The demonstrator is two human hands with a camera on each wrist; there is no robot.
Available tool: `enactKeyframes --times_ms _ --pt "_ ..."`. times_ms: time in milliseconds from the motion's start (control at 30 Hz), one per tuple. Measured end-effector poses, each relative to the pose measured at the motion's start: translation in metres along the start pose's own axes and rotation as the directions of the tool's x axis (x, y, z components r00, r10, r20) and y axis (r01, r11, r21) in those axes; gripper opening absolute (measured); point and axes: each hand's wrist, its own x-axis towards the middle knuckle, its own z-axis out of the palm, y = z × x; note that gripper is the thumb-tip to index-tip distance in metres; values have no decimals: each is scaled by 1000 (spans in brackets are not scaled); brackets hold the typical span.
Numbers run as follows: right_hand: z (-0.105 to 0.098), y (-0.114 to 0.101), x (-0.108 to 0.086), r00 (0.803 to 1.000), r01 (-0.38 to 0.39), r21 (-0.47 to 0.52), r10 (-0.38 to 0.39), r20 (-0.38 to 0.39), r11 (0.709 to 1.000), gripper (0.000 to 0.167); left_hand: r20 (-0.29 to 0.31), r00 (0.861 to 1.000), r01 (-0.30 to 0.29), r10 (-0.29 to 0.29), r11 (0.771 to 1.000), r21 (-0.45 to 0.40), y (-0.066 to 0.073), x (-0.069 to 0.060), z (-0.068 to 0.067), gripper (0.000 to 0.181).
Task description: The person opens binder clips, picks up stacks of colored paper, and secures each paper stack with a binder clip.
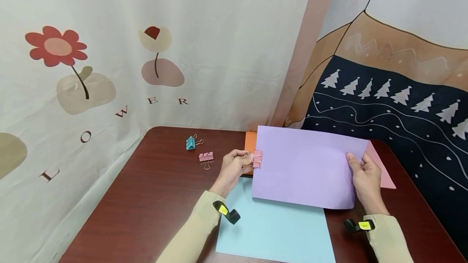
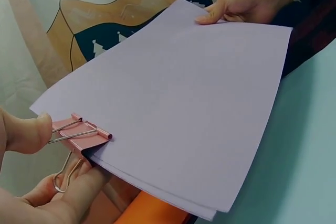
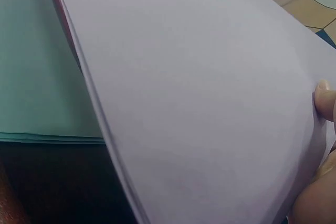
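A small stack of purple paper (image 1: 303,169) is held up above the table, its lower sheets peeking out along one edge in the left wrist view. My left hand (image 1: 232,169) grips a pink binder clip (image 2: 86,132) by its wire handles, thumb at the upper one and fingers by the lower. The clip sits over the paper's left edge. At the opposite edge, my right hand (image 1: 367,180) pinches the sheets, with the thumb (image 3: 324,100) on top and the other fingers mostly hidden behind.
Light blue sheets (image 1: 276,230) lie below the purple paper. Orange paper (image 1: 250,141) and pink paper (image 1: 382,169) show partly behind it. A teal binder clip (image 1: 191,143) and another pink binder clip (image 1: 206,157) lie left on the brown table (image 1: 146,198). Printed curtains hang behind.
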Motion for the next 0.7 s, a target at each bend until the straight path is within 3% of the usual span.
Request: enactKeyframes --times_ms 367,533,700 --pt "-22 -8 11 994 -18 -128 32 104 992 31 118 993 -19 9 996 83 12 2 5 43" --pt "-37 -10 20 988 41 -222 -7 152 974 30 151 988 -2 -23 987 161 16 3 12 44" --pt "-53 -11 30 982 48 -304 10 186 951 31 181 982 13 -62 965 261 17 4 20 44"
